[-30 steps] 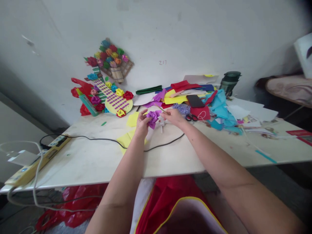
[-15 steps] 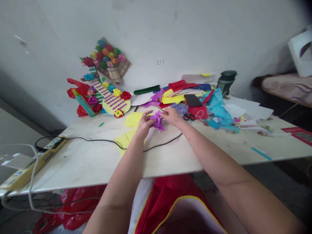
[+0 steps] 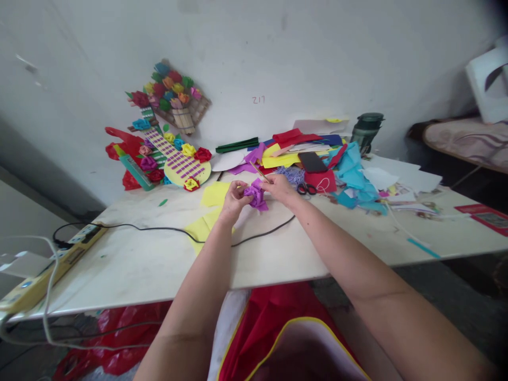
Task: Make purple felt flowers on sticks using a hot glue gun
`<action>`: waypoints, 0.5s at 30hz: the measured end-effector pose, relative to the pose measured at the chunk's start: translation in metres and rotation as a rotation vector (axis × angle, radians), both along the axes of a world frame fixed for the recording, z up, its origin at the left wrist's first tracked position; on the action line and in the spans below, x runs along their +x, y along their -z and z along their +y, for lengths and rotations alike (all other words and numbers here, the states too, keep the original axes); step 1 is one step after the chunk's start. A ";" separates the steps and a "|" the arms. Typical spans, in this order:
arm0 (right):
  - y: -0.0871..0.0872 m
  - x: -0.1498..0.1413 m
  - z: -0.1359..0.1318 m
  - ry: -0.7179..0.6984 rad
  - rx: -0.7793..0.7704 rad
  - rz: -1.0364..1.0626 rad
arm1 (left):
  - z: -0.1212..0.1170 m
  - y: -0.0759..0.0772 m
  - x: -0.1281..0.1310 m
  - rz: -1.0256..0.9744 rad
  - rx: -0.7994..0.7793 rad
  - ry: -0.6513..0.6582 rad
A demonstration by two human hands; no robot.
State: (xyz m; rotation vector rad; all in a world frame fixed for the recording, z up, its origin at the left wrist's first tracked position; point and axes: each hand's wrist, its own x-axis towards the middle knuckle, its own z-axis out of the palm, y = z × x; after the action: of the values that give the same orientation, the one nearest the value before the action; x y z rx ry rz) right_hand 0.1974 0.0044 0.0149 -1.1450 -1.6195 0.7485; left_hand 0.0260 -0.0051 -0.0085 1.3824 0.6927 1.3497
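Flower (purple) in left grip.

Soft, even, greyish light, source unclear; wall pale but dull; tabletop brighter, shadows on it faint; floor beneath dark; wide-angle stretch toward edges, top right corner blackened; slight blur overall, purple flower soft, fine detail lost.

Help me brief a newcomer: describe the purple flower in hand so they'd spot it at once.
Find the white table and look near its middle, where the left hand and right hand nearly meet. The left hand holds the ruffled purple flower, near a thin stick in the right hand. Unlike the purple bloom on the striped guitar shape, it is held.
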 end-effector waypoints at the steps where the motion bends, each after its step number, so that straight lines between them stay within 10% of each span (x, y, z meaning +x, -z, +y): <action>1: 0.000 0.000 0.000 -0.004 -0.013 0.027 | 0.000 0.000 0.000 0.004 0.004 -0.005; 15: 0.001 -0.002 0.001 -0.009 -0.121 0.172 | 0.003 0.003 0.001 -0.001 0.001 -0.059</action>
State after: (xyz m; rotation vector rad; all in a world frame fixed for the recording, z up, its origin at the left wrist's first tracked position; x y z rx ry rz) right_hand 0.1958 0.0055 0.0142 -1.1267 -1.4529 0.9364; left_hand 0.0273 -0.0025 -0.0117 1.3716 0.7373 1.3974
